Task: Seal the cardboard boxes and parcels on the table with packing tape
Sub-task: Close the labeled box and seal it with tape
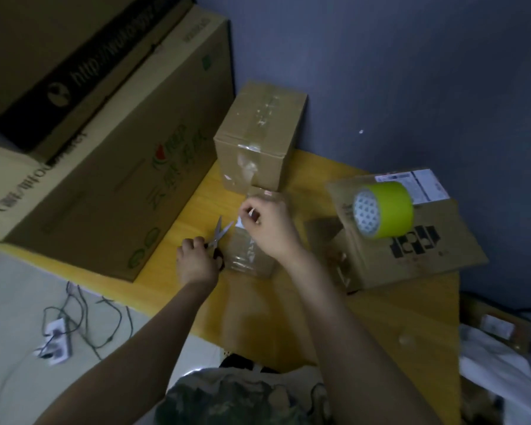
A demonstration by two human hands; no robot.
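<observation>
Nearest on the desk (380, 311), the left hand (196, 259) has its fingers curled round scissors (219, 233), the blades parted. Their tips lie just beside the tape (240, 221) that the right hand (270, 231) pinches over a small parcel (249, 260). Behind stands a taped box (258, 139). To the right, a green roll (387, 210) rests on a carton (426, 256).
</observation>
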